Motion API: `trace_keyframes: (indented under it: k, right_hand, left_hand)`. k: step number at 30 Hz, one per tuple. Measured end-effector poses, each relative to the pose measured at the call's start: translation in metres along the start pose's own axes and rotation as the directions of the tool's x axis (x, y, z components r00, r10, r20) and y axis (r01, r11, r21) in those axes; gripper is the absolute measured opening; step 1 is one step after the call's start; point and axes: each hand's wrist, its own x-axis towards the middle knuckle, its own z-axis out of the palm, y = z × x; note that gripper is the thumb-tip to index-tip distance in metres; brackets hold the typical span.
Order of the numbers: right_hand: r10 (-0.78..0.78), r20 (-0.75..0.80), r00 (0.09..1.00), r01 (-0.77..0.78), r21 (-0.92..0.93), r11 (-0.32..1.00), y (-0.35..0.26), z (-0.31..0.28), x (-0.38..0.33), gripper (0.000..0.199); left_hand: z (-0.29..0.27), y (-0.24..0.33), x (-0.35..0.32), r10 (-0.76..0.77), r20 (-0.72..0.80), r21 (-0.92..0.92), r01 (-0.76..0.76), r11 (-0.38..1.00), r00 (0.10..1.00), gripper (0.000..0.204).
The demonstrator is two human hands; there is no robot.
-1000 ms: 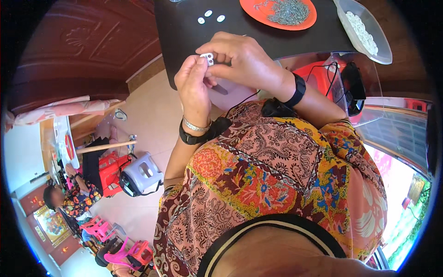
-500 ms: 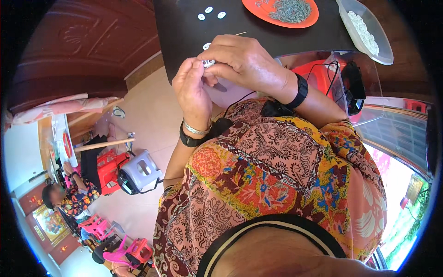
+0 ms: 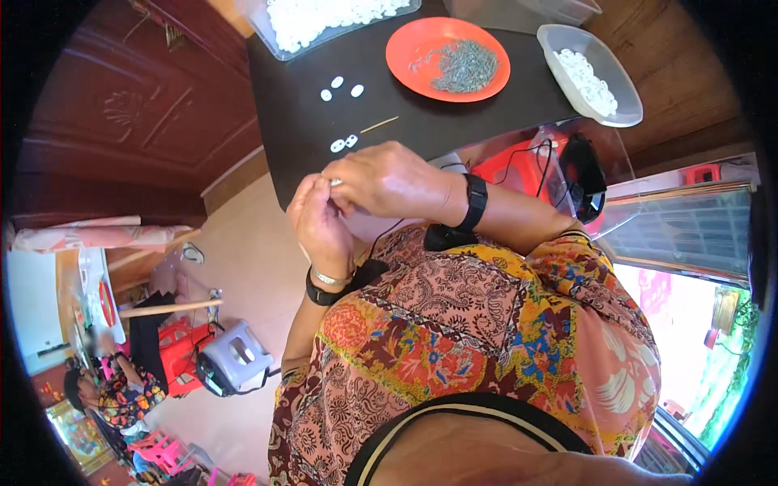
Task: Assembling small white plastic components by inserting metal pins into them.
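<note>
Between their fingertips, my left hand [image 3: 322, 227] and my right hand [image 3: 391, 180] pinch a small white oval plastic piece [image 3: 335, 183], mostly covered by the fingers. Just beyond my right hand, two white oval pieces with dark holes [image 3: 339, 146] lie side by side on the dark table [image 3: 300, 130]. A thin wooden stick [image 3: 379, 125] rests close to them. Farther off sits a loose group of three similar ovals [image 3: 356, 91]. An orange-red plate [image 3: 405, 61] carries a heap of tiny grey metal parts [image 3: 468, 69], too fine to make out singly.
A clear tray [image 3: 284, 55] full of white pieces stands at the far left. To the right, a translucent bowl [image 3: 624, 117] holds more. Beneath the table's right side are a red stool [image 3: 510, 166] and cables. Another person [image 3: 130, 397] sits at far left near a grey stool [image 3: 235, 356].
The view has shifted, bringing the far tray of white pieces into sight. My hands still pinch the oval piece, now turned so that its holes are hidden.
</note>
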Motion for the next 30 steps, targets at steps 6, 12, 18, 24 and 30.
trace_keyframes:
  k: [6, 12, 18, 24, 30]
  right_hand:
    - [0.014, -0.060, 0.998, -0.015, -0.028, 0.999, -0.005, 0.006, 0.001, 0.011]
    - [-0.003, 0.004, 1.000, 0.004, -0.091, 0.996, -0.004, 0.007, 0.003, 0.013]
    - [-0.061, -0.059, 0.996, 0.058, -0.045, 0.997, -0.009, 0.001, 0.011, 0.016]
    - [0.153, -0.067, 0.986, -0.137, 0.199, 0.970, -0.011, -0.005, 0.008, 0.032]
    - [0.168, -0.115, 0.979, -0.144, 0.199, 0.969, -0.010, -0.007, 0.004, 0.023]
  left_hand:
    - [-0.001, -0.004, -0.001, -0.002, 0.000, -0.073, 0.002, 0.997, 1.000, 0.023]
    - [-0.001, -0.005, 0.001, 0.028, -0.015, -0.111, -0.030, 0.993, 0.999, 0.023]
    - [0.000, 0.007, -0.002, 0.030, -0.005, -0.107, -0.030, 0.994, 1.000, 0.023]
    - [-0.002, 0.010, -0.001, 0.120, 0.013, -0.004, -0.120, 0.993, 0.993, 0.021]
    - [0.005, 0.009, -0.001, 0.120, 0.032, -0.007, -0.120, 0.993, 0.992, 0.022]
